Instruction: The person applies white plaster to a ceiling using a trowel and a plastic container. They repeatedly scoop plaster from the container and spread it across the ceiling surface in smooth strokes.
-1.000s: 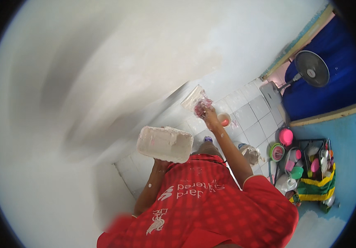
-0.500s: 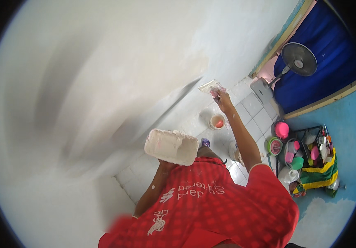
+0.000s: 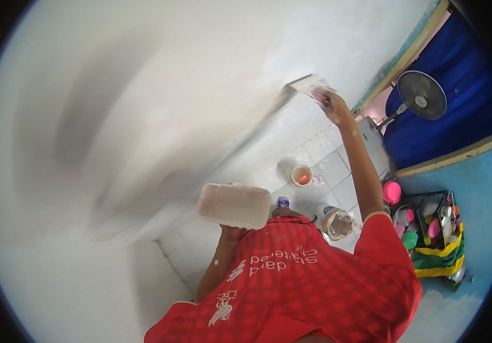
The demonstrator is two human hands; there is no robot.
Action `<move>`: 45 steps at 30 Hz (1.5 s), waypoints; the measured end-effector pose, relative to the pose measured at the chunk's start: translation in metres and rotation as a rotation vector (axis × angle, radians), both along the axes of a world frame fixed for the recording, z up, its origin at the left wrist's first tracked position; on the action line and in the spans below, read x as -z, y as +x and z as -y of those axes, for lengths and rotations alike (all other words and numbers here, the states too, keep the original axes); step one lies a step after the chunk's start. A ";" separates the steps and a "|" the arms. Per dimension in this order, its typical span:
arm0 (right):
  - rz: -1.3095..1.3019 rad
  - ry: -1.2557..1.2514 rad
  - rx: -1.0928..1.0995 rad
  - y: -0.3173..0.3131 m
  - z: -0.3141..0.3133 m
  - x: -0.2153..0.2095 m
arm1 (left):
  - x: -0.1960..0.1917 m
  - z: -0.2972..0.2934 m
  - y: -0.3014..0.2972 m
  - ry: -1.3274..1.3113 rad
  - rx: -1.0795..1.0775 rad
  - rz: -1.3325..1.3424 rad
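A: Start at the left. What is there?

B: The white wall (image 3: 200, 74), then a rectangular tub (image 3: 236, 203), whitish and caked along its rim, held in front of the red shirt with its open side facing up. The left hand (image 3: 233, 233) is under its near edge. Those fingers are mostly hidden, so I can't tell how far they close.

A: How would it handle?

B: Fairly light and slightly flexible, I'd guess, like thin plastic. Wet paste could make the rim slippery, so a palm beneath the middle seems the safest hold.

A: And farther right?

B: A small bucket (image 3: 295, 170) stands on the tiled floor (image 3: 333, 170) with something orange-pink inside. Above it in the view is a broad scraper (image 3: 306, 85), out at the wall, its far edge seemingly against it. The right hand (image 3: 336, 107) has its fingers closed around the gripping end.

A: Stiff or soft?

B: Probably a thin blade with some spring, light overall. I'd hold it there, at the gripping end, because smears could make the flat face slick.
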State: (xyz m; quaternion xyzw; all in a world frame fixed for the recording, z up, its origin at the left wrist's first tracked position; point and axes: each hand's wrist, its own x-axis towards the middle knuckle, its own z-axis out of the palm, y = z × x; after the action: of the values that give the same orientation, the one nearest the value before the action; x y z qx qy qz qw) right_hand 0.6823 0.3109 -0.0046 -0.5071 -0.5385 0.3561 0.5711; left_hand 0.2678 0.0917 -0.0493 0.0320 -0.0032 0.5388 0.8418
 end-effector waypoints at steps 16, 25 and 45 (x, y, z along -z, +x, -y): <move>0.277 -0.261 0.432 -0.116 -0.007 0.136 | 0.015 -0.079 0.203 -0.139 -0.104 -0.100; -0.609 -0.491 -0.317 0.025 0.017 0.188 | 0.015 -0.111 0.277 -0.139 -0.107 -0.136; -0.412 -0.298 -0.020 0.260 -0.097 0.188 | 0.001 -0.106 0.378 0.086 -0.076 0.080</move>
State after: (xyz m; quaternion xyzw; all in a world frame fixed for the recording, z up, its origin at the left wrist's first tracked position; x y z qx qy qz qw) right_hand 0.9426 0.4079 -0.1931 -0.4971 -0.3571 0.5331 0.5841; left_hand 0.6454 0.1981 -0.0501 0.0465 -0.0588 0.5705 0.8179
